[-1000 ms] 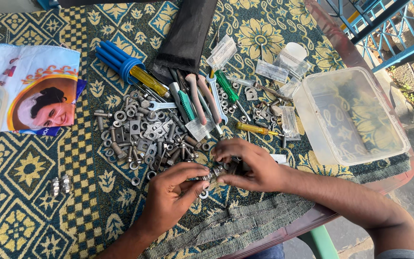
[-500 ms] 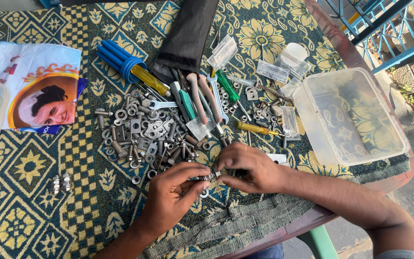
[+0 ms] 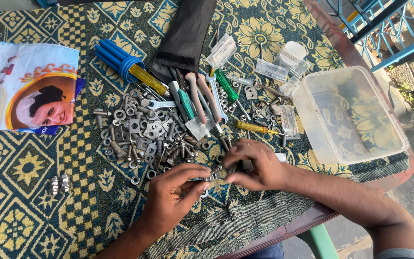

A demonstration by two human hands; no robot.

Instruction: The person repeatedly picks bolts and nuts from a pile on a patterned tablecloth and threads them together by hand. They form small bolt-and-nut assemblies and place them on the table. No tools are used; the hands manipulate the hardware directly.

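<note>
Near the counter's front edge, the left hand and right hand meet, fingers pinched on a small bolt between them, just below the pile of nuts and bolts. Right of it sits a clear plastic box.

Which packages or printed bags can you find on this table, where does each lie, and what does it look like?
Printed bag: far left, flat, white and blue with an orange ring around a portrait.
Small clear packets: upper middle, beside the tools, flat and see-through.
Clear plastic box: right side, rectangular, open.
Black pouch: top middle, long and dark.
</note>
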